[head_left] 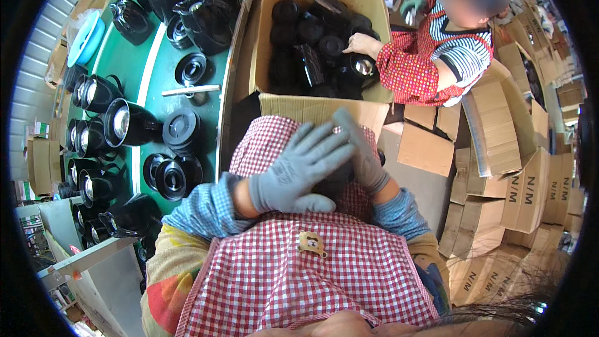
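Holding a dark round part against a checked apron

Both gloved hands cup it in the lap: the left hand (pixel 298 168) lies flat over the black part (pixel 337 182), fingers spread, and the right hand (pixel 365 156) curls around its far side. It looks hard, smooth and light, so gripping its rim seems safest

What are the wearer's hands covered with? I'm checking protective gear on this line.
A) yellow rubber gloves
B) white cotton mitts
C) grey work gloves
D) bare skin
C: both the left hand and the right hand wear grey gloves, held together over a dark object above the red-checked apron.
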Available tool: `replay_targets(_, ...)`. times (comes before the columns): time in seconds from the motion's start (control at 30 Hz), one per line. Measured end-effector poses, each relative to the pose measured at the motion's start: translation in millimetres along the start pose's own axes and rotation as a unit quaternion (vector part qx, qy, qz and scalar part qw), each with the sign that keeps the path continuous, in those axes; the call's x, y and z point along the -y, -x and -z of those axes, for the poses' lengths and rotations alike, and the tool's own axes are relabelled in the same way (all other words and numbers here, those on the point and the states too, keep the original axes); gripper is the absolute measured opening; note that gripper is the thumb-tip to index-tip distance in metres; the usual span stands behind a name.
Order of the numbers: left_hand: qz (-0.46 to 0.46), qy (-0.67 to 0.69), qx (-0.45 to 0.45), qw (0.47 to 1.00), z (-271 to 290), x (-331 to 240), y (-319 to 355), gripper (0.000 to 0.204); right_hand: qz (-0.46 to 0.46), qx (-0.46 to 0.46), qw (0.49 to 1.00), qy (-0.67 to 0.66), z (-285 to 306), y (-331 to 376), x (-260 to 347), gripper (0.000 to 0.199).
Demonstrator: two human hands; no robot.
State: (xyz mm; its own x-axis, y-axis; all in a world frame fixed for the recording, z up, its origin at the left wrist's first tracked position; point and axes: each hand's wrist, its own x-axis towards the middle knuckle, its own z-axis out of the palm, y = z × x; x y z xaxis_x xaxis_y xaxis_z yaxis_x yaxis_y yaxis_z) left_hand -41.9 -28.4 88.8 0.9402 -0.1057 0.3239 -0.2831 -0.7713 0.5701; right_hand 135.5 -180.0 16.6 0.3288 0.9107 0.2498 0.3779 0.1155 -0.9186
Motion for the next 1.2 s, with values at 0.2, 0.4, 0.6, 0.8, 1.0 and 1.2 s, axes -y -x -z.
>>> replay_targets(0.2,0.165,-0.103,-0.069,0.978,-7.5,51.5,11.8,0.105,0.113,0.094,0.978,0.147,-2.1,16.3,59.1,0.055)
replay_targets(0.4,0.169,-0.085,-0.081,0.979,-25.1,75.2,22.7,0.099,0.139,0.096,0.962,0.213,-6.4,23.1,60.7,0.061)
replay_targets(0.6,0.084,-0.079,0.041,0.992,-8.7,13.5,2.1,0.102,0.005,0.019,0.983,0.18,-5.4,22.2,33.7,0.064)
replay_targets(0.8,0.049,-0.03,-0.012,0.998,-8.6,4.7,1.1,0.095,0.024,0.024,0.98,0.197,10.5,26.7,-13.4,0.06)
replay_targets(1.0,0.143,-0.06,-0.031,0.987,-14.0,47.8,12.3,0.093,0.076,0.152,0.969,0.181,9.0,21.3,30.9,0.064)
replay_targets(1.2,0.259,-0.121,0.032,0.958,-1.1,76.2,11.4,0.091,0.133,0.212,0.942,0.223,6.0,22.3,55.5,0.069)
